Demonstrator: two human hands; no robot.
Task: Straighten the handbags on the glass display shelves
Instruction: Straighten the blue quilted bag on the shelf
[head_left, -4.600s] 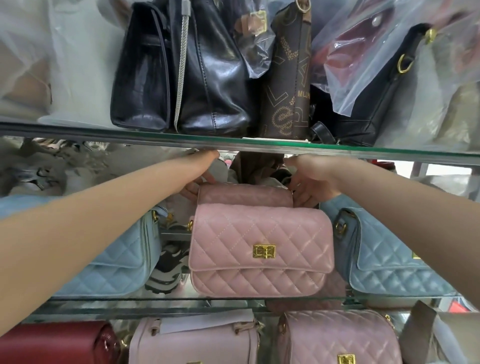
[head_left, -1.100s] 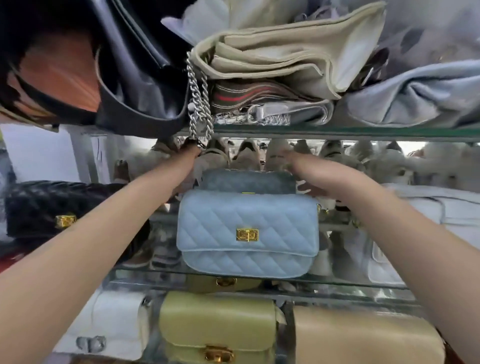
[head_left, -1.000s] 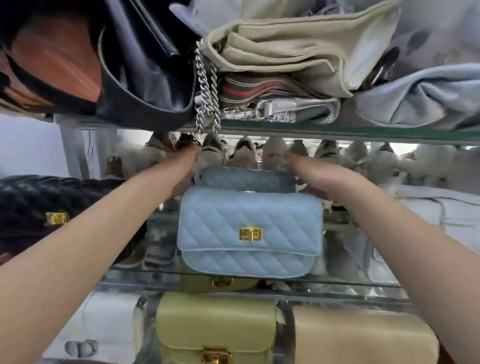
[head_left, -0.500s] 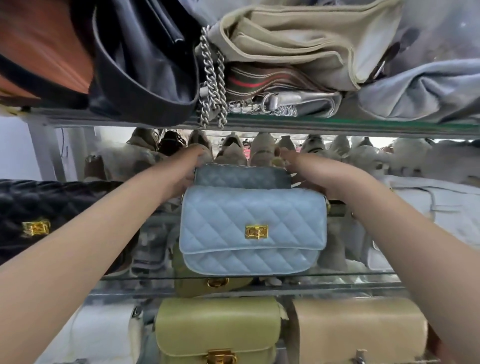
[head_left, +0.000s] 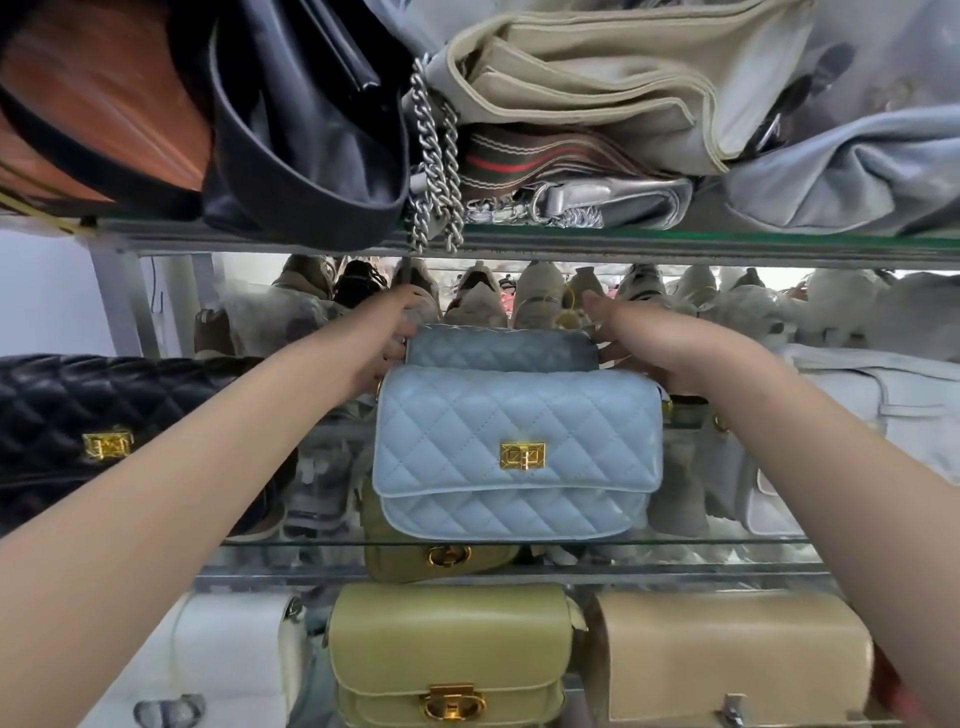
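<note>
Eyes on the light blue handbag (head_left: 514, 447), upright mid-row on the glass shelf (head_left: 727, 542), gold clasp (head_left: 523, 456) facing out. The left hand (head_left: 382, 345) and right hand (head_left: 641, 351) each curl their fingers round a top back corner, gripping it — I'd judge to square it with the edge. No brand or writing readable anywhere.

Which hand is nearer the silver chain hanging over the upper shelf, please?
Left. The left hand is just below the silver chain; the right hand is lower and well to its right.
</note>
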